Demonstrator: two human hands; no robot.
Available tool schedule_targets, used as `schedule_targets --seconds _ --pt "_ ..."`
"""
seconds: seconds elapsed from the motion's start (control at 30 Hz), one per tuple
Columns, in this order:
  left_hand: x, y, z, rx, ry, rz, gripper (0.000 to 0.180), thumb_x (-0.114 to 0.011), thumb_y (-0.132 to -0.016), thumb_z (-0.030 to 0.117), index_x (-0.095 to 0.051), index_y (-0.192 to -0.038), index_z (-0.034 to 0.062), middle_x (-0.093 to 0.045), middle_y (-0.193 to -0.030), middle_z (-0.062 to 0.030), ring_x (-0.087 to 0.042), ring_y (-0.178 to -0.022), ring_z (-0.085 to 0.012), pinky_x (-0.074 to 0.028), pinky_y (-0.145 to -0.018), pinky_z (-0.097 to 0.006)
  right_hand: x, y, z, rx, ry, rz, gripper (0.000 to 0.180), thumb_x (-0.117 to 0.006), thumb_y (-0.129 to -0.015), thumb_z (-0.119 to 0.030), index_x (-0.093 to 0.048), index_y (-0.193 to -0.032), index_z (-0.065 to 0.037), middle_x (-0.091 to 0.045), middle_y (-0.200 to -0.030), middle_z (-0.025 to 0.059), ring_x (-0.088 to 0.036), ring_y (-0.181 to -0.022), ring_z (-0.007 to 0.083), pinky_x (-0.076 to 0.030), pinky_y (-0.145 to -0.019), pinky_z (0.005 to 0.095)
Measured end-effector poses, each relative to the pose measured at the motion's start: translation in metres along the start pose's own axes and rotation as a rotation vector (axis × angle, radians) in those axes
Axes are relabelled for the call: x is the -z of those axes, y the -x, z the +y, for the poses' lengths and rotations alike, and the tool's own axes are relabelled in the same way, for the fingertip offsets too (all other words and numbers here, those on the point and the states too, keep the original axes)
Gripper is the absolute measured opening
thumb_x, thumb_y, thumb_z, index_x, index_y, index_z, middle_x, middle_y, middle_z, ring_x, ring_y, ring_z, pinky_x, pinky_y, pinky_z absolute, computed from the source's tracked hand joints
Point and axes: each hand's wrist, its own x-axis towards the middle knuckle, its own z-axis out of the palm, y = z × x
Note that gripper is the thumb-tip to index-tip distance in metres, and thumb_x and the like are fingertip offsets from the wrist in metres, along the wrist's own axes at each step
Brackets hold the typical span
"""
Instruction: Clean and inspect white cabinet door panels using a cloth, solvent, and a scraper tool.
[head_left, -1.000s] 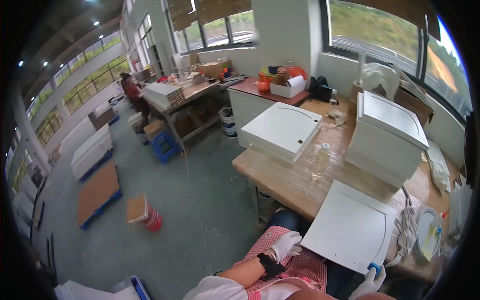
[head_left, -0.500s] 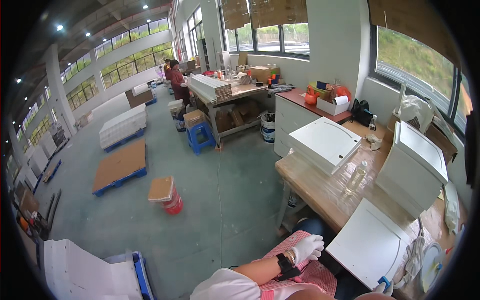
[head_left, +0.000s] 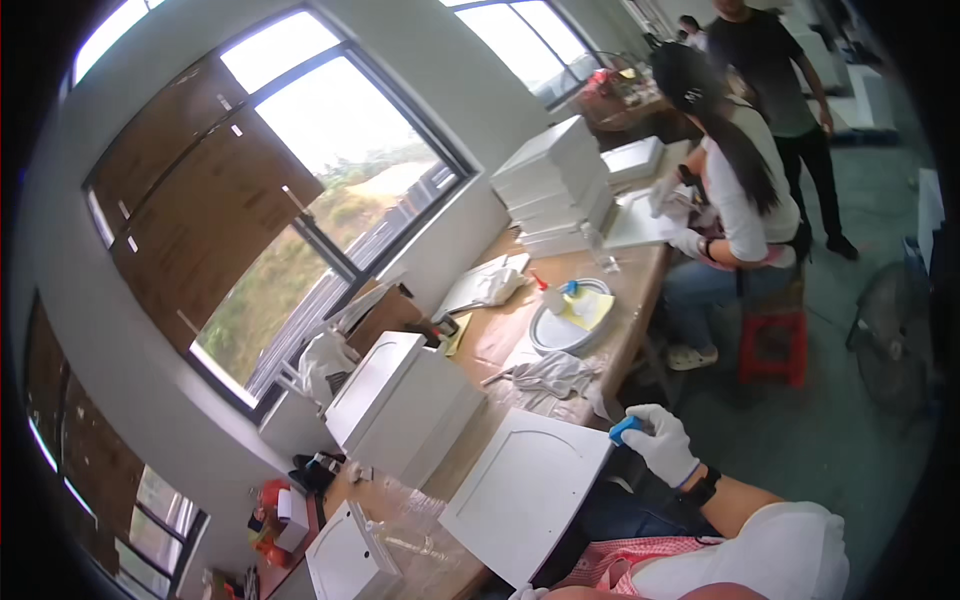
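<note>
My right hand (head_left: 660, 446), in a white glove with a black band at the wrist, is closed round a small blue block-like piece (head_left: 626, 430). It is held at the right corner of a white panel (head_left: 530, 490), which has a curved groove and small holes. Whether the blue piece touches the panel I cannot tell. Only a sliver of my gloved left hand (head_left: 528, 593) shows at the bottom rim, by the panel's near corner; its fingers are cut off. The panel lies on the wrapped table (head_left: 497, 335), partly over its edge above my lap.
Beyond the panel lie a crumpled cloth (head_left: 550, 375) and a round tray (head_left: 543, 331) with a red-tipped bottle (head_left: 550, 294). White panels are stacked (head_left: 400, 410) to the left. A seated co-worker (head_left: 740, 190) handles another panel; a person (head_left: 790, 100) stands behind. A fan (head_left: 890, 335) stands at right.
My view has swung far to the right, bringing the co-workers into sight. My right hand with the blue piece now shows fully; my left hand has dropped mostly out of view.
</note>
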Motion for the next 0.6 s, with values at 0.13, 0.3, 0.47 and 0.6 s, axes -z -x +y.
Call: schedule_targets --seconds 0.13,0.3,0.47,0.6 --pt "-0.006 0.004 0.042 -0.310 -0.990 -0.228 0.041 -0.060 -0.105 0.032 -0.059 -0.140 0.0120 -0.070 -0.122 -0.0180 -0.067 -0.112 -0.0323 -0.052 -0.099 -0.049 0.048 0.011 -0.012 -0.176 -0.199 0.213 0.035 -0.070 -0.093 -0.005 -0.062 -0.126 0.002 -0.070 -0.102 0.0048 -0.066 -0.085 0.0098 -0.055 -0.075 0.0254" --pt "-0.017 0.051 0.054 -0.385 -0.938 -0.189 0.052 -0.070 -0.095 0.013 -0.054 -0.141 -0.0068 -0.066 -0.127 -0.0153 -0.063 -0.111 -0.0229 -0.051 -0.098 -0.039 0.052 -0.006 -0.023 -0.109 -0.237 0.149 0.038 -0.073 -0.093 -0.004 -0.062 -0.129 0.002 -0.069 -0.105 0.0032 -0.065 -0.088 0.0086 -0.056 -0.079 0.0251" --pt "-0.068 0.131 0.122 -0.652 -0.587 0.204 0.027 -0.070 -0.094 0.008 -0.070 -0.118 -0.0056 -0.075 -0.097 -0.0066 -0.066 -0.086 -0.0129 -0.055 -0.081 -0.029 0.051 -0.004 -0.028 -0.183 -0.233 0.153 0.037 -0.065 -0.096 -0.002 -0.060 -0.133 0.002 -0.069 -0.109 0.0050 -0.066 -0.093 0.0100 -0.055 -0.076 0.0242" --pt "-0.083 0.188 0.205 -1.109 -0.251 0.333 0.036 -0.070 -0.097 0.002 -0.062 -0.131 -0.0042 -0.068 -0.100 -0.0046 -0.060 -0.088 -0.0103 -0.051 -0.080 -0.025 0.067 0.001 -0.015 -0.153 -0.181 0.176 0.037 -0.064 -0.101 -0.008 -0.058 -0.136 0.002 -0.067 -0.113 0.0056 -0.062 -0.085 0.0085 -0.053 -0.077 0.0247"
